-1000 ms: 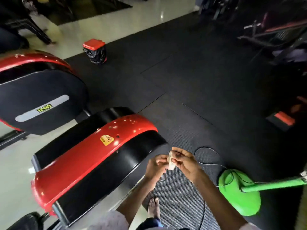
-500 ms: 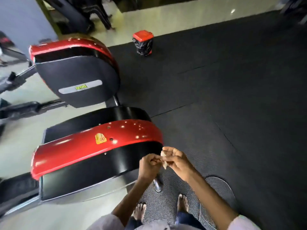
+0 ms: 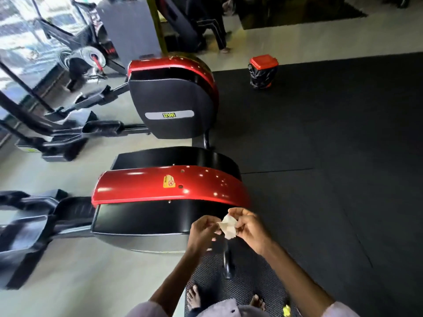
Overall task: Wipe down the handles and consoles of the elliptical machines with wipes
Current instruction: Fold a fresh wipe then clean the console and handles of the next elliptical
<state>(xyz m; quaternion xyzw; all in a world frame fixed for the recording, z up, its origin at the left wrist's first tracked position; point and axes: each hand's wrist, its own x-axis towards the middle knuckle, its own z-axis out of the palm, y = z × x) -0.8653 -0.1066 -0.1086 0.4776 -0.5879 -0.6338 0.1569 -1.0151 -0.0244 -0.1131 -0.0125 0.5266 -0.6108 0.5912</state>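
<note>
A small crumpled white wipe is held in front of me between both hands. My left hand pinches its left edge and my right hand pinches its right side. Just beyond them stands the rear housing of the near elliptical machine, red on top with black sides and a yellow warning sticker. A second elliptical of the same colours stands behind it. Pedal arms stretch off to the left. No handles or consoles are in view.
A small bin with a red lid and black liner stands on the black rubber mat at the back right. Pale tiled floor lies to the left. My bare feet are on a textured mat. Other gym equipment fills the far left.
The view has swung left, so the green stand and cable have left the frame and more of both ellipticals shows. The wipe has been pulled more open between my hands.
</note>
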